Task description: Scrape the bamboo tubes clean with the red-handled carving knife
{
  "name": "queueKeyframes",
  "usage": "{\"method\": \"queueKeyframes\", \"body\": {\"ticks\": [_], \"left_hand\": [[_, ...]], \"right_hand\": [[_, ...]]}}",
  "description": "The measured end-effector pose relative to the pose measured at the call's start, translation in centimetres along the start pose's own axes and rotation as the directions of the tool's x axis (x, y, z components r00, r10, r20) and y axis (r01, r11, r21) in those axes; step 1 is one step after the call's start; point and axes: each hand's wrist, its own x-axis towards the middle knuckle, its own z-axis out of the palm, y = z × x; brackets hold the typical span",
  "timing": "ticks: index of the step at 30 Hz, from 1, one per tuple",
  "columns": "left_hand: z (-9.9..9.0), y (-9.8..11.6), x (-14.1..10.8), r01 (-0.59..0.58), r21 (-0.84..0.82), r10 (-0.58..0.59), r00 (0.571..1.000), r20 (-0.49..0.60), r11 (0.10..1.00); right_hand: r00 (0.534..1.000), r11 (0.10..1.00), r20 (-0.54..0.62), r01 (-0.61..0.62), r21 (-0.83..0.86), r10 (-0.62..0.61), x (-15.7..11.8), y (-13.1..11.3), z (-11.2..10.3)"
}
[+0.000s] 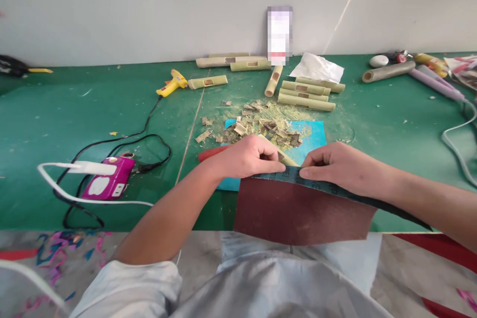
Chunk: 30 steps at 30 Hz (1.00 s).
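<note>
A brown-red sheet of sandpaper [303, 211] hangs over the table's front edge, its upper edge turned over to show the printed dark blue-grey back. My left hand [255, 156] is closed, pinching that folded edge between thumb and fingers. A short way to the right, my right hand [333, 165] pinches the same edge, also closed. Behind the fold, between both hands, lies a pale bamboo tube [287, 159], partly covered by my left fingers. Beneath my left forearm a red handle [213, 152] sticks out; the rest of that tool is hidden.
Wood chips [270, 129] and sawdust cover part of a blue sheet [315, 131]. Several notched bamboo tubes [307, 102] lie farther back. A yellow glue gun [173, 83], a magenta power block [110, 179] and cords occupy the left. A phone [280, 35] leans against the wall.
</note>
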Motion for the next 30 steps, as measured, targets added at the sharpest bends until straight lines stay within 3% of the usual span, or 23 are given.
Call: {"method": "queueKeyframes", "body": {"ticks": [4,10,16,23,30], "left_hand": [[0.1,0.0,-0.3,0.038,-0.021,-0.038,0.999,-0.019,0.999],[-0.1,0.1,-0.5,0.052,-0.024,-0.053,0.998,-0.021,0.998],[-0.9,-0.4,-0.7,0.049,-0.045,-0.049,0.999,-0.001,0.998],[-1.5,-0.7,-0.8,0.029,-0.036,-0.03,0.999,-0.035,0.999],[-2.1,-0.8,-1.0,0.044,-0.034,-0.046,0.997,-0.06,0.998]], "right_hand": [[0.998,0.999,0.046,-0.051,-0.002,0.051,-0.1,0.3,-0.2],[1.0,0.999,-0.022,-0.016,-0.034,0.015,-0.2,0.5,-0.4],[0.995,0.999,0.1,-0.019,-0.038,0.022,-0.3,1.5,-0.7],[0.999,1.0,-0.044,-0.013,-0.026,0.012,-0.8,1.0,-0.3],[1.0,1.0,0.0,-0.015,-0.005,0.015,-1.0,1.9,-0.3]]}}
